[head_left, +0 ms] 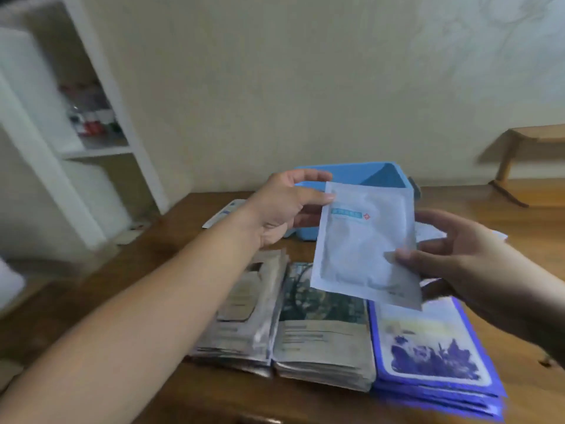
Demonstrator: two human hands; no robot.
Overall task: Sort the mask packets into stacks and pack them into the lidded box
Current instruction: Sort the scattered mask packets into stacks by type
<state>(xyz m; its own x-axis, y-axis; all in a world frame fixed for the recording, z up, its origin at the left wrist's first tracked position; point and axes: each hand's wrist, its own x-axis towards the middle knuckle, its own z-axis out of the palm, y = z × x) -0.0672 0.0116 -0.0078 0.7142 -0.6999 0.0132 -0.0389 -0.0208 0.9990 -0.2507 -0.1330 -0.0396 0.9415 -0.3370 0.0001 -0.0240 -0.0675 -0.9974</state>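
Both hands held one white packet (363, 243) in the air above the wooden surface (171, 240). The left hand (281, 209) pinched its upper left corner between thumb and fingers, and the right hand (458, 258) gripped its lower right edge, thumb on the front, fingers curled behind. The packet hung tilted, in front of a blue box (367, 175) standing open at the back of the surface. Below it lay three stacks of packets side by side: a grey-brown stack (244, 316) on the left, a dark green stack (324, 328) touching it in the middle, and a purple stack (434, 347) on the right. More pale packets (223, 214) lay beside the box, blurred. A white shelf unit (101, 123) stood at the far left against the wall.
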